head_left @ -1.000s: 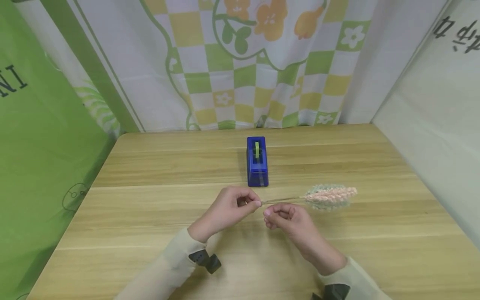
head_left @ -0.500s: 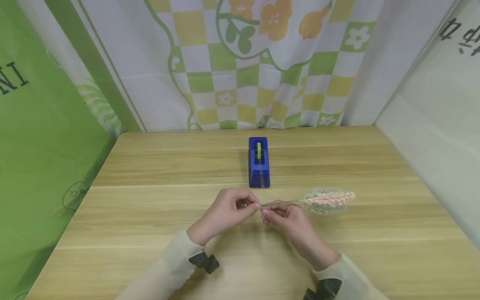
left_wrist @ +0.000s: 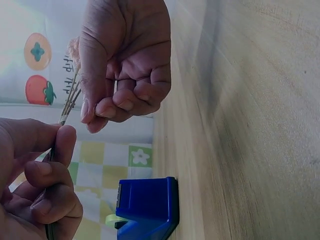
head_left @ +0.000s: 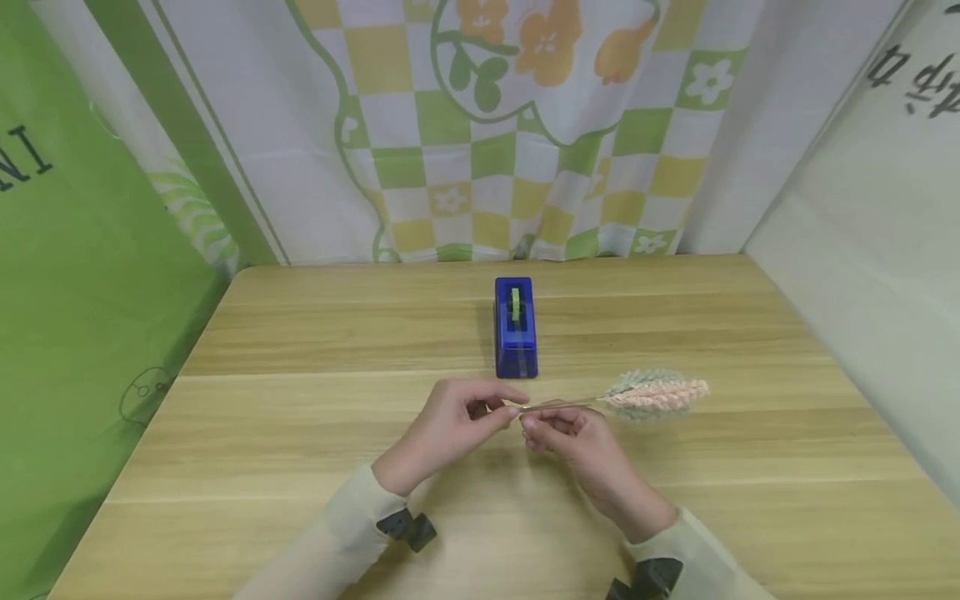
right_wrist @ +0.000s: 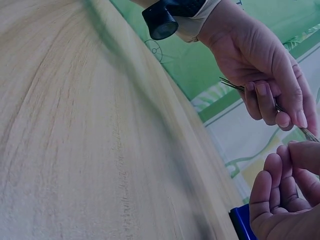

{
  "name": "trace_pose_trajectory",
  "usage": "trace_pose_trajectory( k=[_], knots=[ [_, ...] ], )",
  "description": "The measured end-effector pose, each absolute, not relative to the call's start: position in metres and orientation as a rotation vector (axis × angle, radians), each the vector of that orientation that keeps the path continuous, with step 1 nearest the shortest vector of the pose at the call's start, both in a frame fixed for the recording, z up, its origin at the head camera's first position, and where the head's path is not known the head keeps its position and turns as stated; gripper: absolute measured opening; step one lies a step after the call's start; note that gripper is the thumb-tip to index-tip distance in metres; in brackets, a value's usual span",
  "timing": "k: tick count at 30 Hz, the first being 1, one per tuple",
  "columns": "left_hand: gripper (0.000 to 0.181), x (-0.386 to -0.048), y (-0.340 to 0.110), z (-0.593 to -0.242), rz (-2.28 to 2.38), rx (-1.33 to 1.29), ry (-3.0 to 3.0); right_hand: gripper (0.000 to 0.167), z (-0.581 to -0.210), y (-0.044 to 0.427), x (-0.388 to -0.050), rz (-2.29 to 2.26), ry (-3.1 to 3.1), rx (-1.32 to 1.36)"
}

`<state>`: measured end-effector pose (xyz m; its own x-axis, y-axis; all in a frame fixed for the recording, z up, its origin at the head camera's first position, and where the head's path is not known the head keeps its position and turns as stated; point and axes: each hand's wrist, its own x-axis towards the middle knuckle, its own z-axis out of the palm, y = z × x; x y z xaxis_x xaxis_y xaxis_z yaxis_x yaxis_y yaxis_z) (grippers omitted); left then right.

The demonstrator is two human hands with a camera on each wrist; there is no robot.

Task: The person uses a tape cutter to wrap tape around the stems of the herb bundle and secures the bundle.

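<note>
A small bunch of crocheted flowers point(head_left: 656, 393), peach-pink and pale green, points right over the table in the head view. My left hand point(head_left: 453, 429) grips its thin stems point(left_wrist: 70, 102), whose lower ends stick out behind the curled fingers in the right wrist view. A bit of clear tape point(left_wrist: 63, 119) shows round the stems just beyond the left fingertips. My right hand point(head_left: 581, 450) is close beside the stems, thumb and forefinger pinched together, seemingly on the tape's end; the pinched part is barely visible. In the left wrist view the right hand point(left_wrist: 127, 60) hides part of the flower heads.
A blue tape dispenser point(head_left: 516, 329) with a yellow-green roll stands on the wooden table point(head_left: 337, 333), just beyond the hands. Behind the table hangs a checked curtain point(head_left: 495, 167). Green and whitish cloths flank the table at left and right.
My right hand has moved left and up against the stems, closer to the left fingertips. The flower heads have shifted and turned slightly. The left forefinger has straightened a little.
</note>
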<state>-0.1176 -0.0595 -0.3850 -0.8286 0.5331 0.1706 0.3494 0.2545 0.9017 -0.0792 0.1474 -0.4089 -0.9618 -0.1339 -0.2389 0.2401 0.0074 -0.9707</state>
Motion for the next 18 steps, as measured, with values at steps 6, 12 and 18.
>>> trace_pose_trajectory(
  k=[6,12,18],
  knots=[
    [0.019,-0.1177,-0.0596,-0.3845,1.628,0.846,2.339,0.034,-0.4099,0.1477,-0.0798,-2.053,2.037,0.120],
    [0.017,-0.1182,-0.0583,-0.3844,1.632,0.841,2.323,0.033,-0.4116,0.1480,-0.0807,-2.049,2.045,0.126],
    [0.017,-0.1180,-0.0583,-0.3842,1.628,0.824,2.333,0.038,-0.4144,0.1488,-0.0833,-2.026,2.046,0.123]
  ],
)
